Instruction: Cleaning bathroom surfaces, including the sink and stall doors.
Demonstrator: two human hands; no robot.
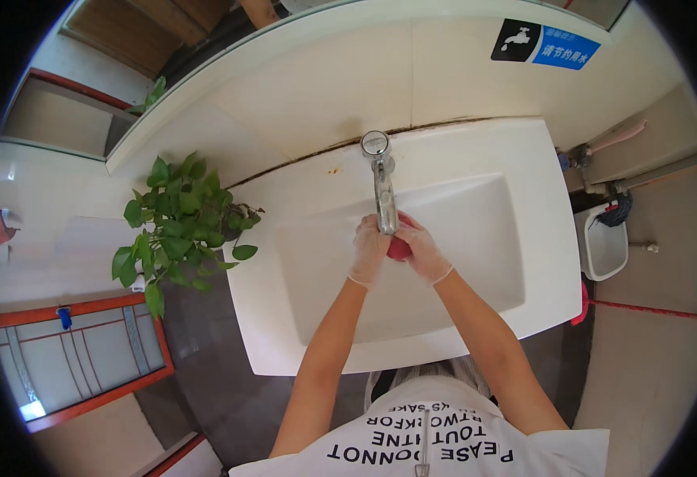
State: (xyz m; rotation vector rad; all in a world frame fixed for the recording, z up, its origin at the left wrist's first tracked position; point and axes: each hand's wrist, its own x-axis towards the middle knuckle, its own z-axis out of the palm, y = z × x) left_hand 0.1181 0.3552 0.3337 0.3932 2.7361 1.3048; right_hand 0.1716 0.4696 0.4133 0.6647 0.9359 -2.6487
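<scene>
Plant [177, 222]: flanked the sink [475, 219].
Faucet [383, 191]: partly hid my grip.
Right hand [421, 251]: curled round a red object [400, 250].
Left hand [366, 251]: bent; hold I couldn't tell.

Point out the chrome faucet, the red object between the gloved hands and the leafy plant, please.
Chrome faucet [384, 191], head view: middle of its spout.
Red object [399, 250], head view: its exposed surface.
Leafy plant [177, 222], head view: its central leaves.
</scene>
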